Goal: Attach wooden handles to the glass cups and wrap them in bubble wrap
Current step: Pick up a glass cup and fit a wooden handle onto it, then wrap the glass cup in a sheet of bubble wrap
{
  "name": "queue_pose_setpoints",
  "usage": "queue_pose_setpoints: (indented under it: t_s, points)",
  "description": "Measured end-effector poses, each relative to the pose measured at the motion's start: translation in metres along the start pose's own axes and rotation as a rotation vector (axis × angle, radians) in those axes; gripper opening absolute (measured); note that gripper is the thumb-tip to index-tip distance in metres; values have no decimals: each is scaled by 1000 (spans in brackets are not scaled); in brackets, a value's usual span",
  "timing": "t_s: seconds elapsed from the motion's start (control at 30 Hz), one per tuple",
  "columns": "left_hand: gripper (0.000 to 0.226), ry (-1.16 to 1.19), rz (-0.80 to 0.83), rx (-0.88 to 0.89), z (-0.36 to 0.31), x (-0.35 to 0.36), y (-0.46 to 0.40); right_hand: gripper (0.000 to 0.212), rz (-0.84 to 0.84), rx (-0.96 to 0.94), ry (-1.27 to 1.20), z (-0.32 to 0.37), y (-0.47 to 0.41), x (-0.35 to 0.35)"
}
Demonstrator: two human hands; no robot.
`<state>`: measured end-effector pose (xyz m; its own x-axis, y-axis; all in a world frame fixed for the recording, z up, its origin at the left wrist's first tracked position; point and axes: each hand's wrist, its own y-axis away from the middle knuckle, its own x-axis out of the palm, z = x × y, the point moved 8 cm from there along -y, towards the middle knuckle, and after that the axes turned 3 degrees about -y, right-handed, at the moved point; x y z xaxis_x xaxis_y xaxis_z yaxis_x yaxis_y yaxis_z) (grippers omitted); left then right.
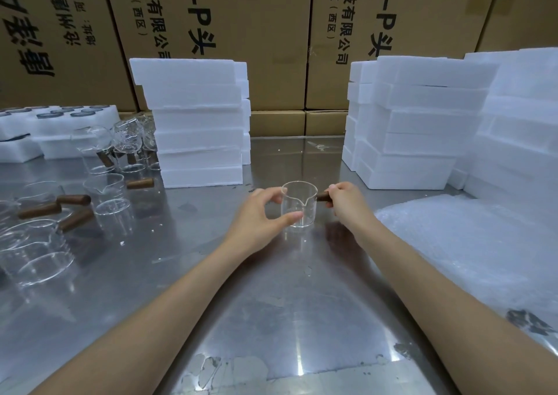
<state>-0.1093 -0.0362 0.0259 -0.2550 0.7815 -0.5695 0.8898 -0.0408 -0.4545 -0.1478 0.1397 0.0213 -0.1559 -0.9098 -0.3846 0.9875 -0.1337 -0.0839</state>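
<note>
Gripping a spouted glass cup (299,206), left hand (263,220) pinches its wall between thumb and fingers; right hand (347,203) curls round the wooden handle (323,196) sticking out of the cup's far-right side. Cup upright, base at or just above the steel table (280,304), can't tell which. Right of the grip: bubble wrap (471,243) lying flat. Left: more glass cups (111,198) and loose wooden handles (39,210), scattered. Beyond the grip, either side: white foam block stacks (199,122). Behind those, printed cardboard cartons (271,32) wall off the back.
</note>
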Motion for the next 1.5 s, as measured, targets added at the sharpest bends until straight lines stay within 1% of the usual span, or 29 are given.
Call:
queue_pose_setpoints:
  t_s: [0.1, 0.2, 0.27, 0.3, 0.37, 0.43, 0.47, 0.5, 0.57, 0.6, 0.63, 0.7, 0.8, 0.9, 1.0, 1.03, 1.1, 1.17, 1.23, 1.3, 1.4, 1.43, 1.5]
  points:
    - [46, -14, 37, -15, 3, 5, 1, 23, 4, 5, 161, -4, -2, 0]
    - [47, 2, 56, -34, 4, 8, 0, 31, 11, 8, 287, -2, -1, 0]
    - [44, 10, 60, -32, 4, 8, 0, 35, -17, 3, 373, 1, 2, -2]
    - [42, 12, 63, -29, 4, 8, 0, 35, -55, -16, 427, 4, 5, -6]
    - [39, 13, 72, -30, 4, 7, 0, 34, -192, -101, 543, 15, 11, -20]
    - [45, 28, 66, -54, 7, 5, 0, 27, -344, -201, 691, 28, 18, -37]
    - [53, 34, 57, -70, 9, 4, 0, 24, -376, -202, 764, 29, 19, -45]
    - [60, 36, 48, -87, 10, 3, -1, 25, -360, -150, 832, 25, 17, -50]
    - [65, 29, 41, -97, 10, 1, -1, 33, -233, 48, 917, 7, 13, -55]
    - [63, 22, 46, -89, 9, 1, -1, 37, -165, 133, 931, -2, 12, -55]
    - [60, 14, 53, -76, 8, 2, 0, 40, -118, 177, 936, -7, 12, -54]
    - [58, 0, 56, -53, 5, 3, 1, 42, -89, 169, 939, -9, 11, -50]
    - [58, -8, 50, -34, 1, 1, 1, 33, -136, 113, 922, -1, 10, -54]
    - [57, -4, 52, -31, 0, 1, 1, 16, -207, 68, 898, 10, 14, -64]
    - [62, -22, 54, -23, -1, 1, 1, 18, -280, 12, 854, 18, 17, -71]
    - [63, -25, 53, -21, -2, 0, 1, 19, -312, -11, 827, 22, 18, -73]
    - [70, -13, 45, -31, -3, -2, 1, 32, -402, -84, 756, 31, 20, -80]
    - [77, 8, 5, -41, -3, -7, 0, 39, -500, -207, 699, 45, 25, -85]
    - [73, 8, -62, -25, -6, -12, -2, 43, -548, -349, 645, 60, 33, -83]
    - [66, -24, -107, 21, -11, -15, -1, 48, -558, -506, 570, 75, 45, -73]
    - [51, -82, -128, 169, -31, -18, 3, 42, -500, -806, 417, 102, 73, -47]
    - [48, -102, -121, 259, -43, -18, 7, 38, -449, -887, 374, 109, 82, -36]
    - [44, -155, -89, 439, -67, -12, 17, 31, -311, -975, 291, 115, 94, -16]
